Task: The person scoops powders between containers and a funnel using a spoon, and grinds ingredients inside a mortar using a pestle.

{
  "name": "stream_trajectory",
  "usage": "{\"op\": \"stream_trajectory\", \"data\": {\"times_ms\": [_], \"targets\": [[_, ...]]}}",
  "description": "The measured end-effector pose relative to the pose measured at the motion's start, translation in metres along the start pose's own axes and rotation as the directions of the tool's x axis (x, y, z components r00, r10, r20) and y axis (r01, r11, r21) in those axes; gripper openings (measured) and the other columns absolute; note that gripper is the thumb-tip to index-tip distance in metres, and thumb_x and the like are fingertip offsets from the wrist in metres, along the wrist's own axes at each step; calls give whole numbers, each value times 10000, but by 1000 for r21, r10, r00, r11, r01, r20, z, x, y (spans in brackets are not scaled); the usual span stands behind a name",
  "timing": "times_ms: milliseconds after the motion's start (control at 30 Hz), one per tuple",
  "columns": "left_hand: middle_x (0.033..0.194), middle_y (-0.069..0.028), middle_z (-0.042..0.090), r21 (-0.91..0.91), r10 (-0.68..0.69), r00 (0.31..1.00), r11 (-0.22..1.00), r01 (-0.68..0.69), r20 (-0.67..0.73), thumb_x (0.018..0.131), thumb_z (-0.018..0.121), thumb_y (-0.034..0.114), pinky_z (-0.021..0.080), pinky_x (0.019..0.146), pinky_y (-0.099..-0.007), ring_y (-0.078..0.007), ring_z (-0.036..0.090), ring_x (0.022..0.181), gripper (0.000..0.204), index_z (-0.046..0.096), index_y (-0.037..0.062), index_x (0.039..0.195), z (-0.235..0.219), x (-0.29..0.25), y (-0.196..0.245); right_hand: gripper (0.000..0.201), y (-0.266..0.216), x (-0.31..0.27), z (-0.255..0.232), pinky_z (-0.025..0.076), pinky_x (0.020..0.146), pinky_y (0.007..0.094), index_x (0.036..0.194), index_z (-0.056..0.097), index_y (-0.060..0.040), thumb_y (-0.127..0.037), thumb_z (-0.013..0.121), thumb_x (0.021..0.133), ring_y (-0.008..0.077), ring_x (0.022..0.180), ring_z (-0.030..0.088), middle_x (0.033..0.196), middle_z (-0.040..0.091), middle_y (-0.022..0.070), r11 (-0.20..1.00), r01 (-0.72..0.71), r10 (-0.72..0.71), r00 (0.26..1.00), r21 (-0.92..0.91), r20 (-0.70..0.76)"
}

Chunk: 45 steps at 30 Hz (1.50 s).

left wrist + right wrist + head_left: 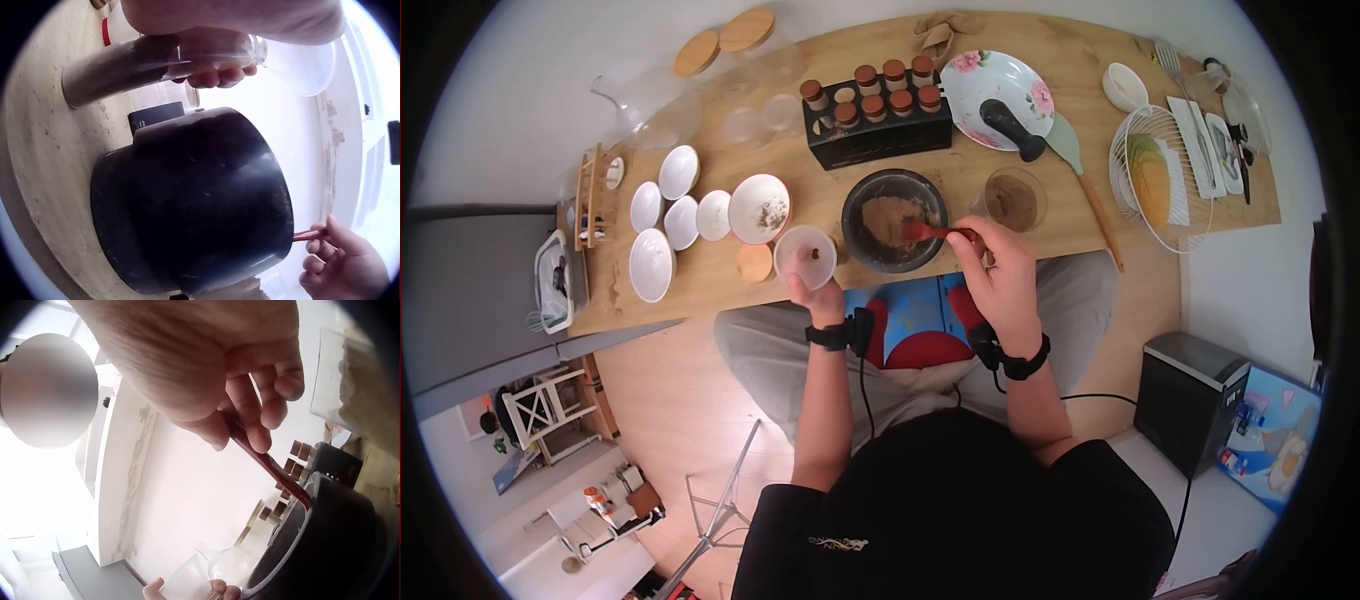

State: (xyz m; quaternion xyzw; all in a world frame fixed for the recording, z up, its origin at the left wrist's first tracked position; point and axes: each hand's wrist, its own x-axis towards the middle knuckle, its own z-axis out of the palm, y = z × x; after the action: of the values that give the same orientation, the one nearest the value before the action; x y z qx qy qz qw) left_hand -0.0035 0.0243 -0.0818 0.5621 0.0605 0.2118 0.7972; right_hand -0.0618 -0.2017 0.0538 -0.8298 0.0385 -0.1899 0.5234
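Observation:
My left hand (820, 297) grips the neck of a slim glass jar (119, 72), partly filled with brown powder. A translucent funnel (812, 245) sits in the jar's mouth, with a little brown showing at its hole. Right beside it stands a black mortar (206, 194), and brown powder (885, 218) lies inside. From the right, my right hand (1004, 280) pinches the handle of a small red spoon (269, 464) between thumb and fingers. The spoon's bowl (914, 231) is down in the mortar at the powder.
A glass of brown powder (1012, 200) stands right of the mortar. Behind are a black spice rack (880, 148) and a floral plate (980, 75) bearing a pestle (1010, 128). White bowls (652, 265) and a wooden lid (754, 263) lie left; a spatula (1095, 215) and wire basket (1122, 185) lie right.

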Motion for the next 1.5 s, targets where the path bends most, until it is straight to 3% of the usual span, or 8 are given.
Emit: {"op": "stream_trajectory", "data": {"times_ms": [300,500,567,733,933,1133,1300,1500], "targets": [[937,-132,588,-76,-114,978,989,129,175,808,496,649,443,731,-376,-267,573,799,712,531,10,1122,3,19,-1,144,0,-11,6,399,549,282,959,645,-6,-96,700,862,166,569,509,704,595,85,998,-36,39,997,47,-70],[1179,-85,559,-92,-107,963,987,133,246,886,528,573,407,966,-395,-241,529,1105,625,541,45,1220,-13,39,-7,129,3,-16,11,372,551,240,974,647,8,-85,673,889,86,602,476,713,588,41,988,-109,114,993,108,-39],[1249,-68,537,-51,-59,895,995,91,442,913,520,552,350,1030,-393,-218,465,1203,609,533,48,1253,-15,46,0,127,1,-15,14,374,557,234,969,643,21,-78,668,893,80,614,473,726,594,31,993,-60,68,994,98,-86],[1117,-107,582,-46,-45,936,997,65,349,897,504,605,394,940,-356,-213,524,1071,665,613,-26,1078,0,42,19,135,-6,-17,16,395,584,221,975,640,29,-84,663,904,76,641,484,745,601,31,997,-38,44,994,65,-102],[953,-70,620,29,10,903,999,-25,430,873,521,599,413,833,-310,-173,561,926,624,634,-13,918,12,47,42,143,-11,-17,15,410,604,211,979,639,33,-92,661,912,71,659,487,766,607,25,996,-41,51,991,84,-121],[1071,-81,618,49,25,839,997,-61,544,920,491,530,377,913,-336,-193,531,1034,584,633,-17,1067,5,54,31,131,-12,-18,14,400,602,214,978,640,29,-78,661,907,71,659,473,772,605,23,993,-36,51,991,115,-126],[1159,-81,598,-7,-60,884,997,71,464,905,529,541,381,947,-357,-206,520,1111,600,594,12,1180,-3,49,17,124,-10,-18,15,384,595,217,981,642,22,-70,661,901,71,657,463,770,604,24,990,-45,64,989,137,-135],[1241,-108,561,-9,-10,853,1000,17,521,884,543,580,354,1042,-405,-239,505,1185,690,519,15,1279,-9,55,14,134,-8,-18,16,378,582,221,984,649,16,-86,667,898,72,643,480,738,603,26,991,-52,68,988,121,-137]]}}
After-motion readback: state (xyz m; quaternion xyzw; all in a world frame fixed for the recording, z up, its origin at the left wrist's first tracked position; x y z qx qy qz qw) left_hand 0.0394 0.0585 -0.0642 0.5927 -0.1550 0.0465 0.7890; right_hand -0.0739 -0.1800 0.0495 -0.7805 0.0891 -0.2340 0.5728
